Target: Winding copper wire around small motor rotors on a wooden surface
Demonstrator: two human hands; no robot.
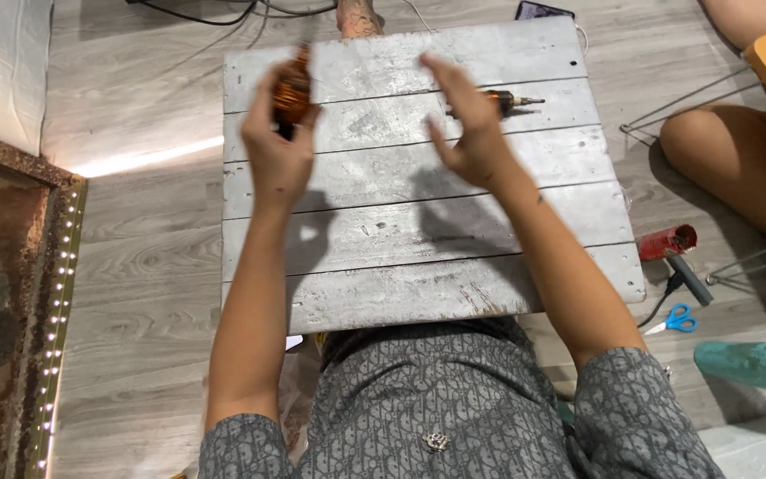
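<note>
Left hand (278, 142) fingers grasp a copper-wound rotor (293, 89); right hand (472, 124) (fingers released) hovers over another rotor (505, 102)

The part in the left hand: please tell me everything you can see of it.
The copper-wound motor armature looks orange-brown and shiny with dark ends. The left hand grips its lower part and holds it roughly upright above the far left of the grey plank table. Motion blur hides finer detail. Nothing else touches it.
</note>
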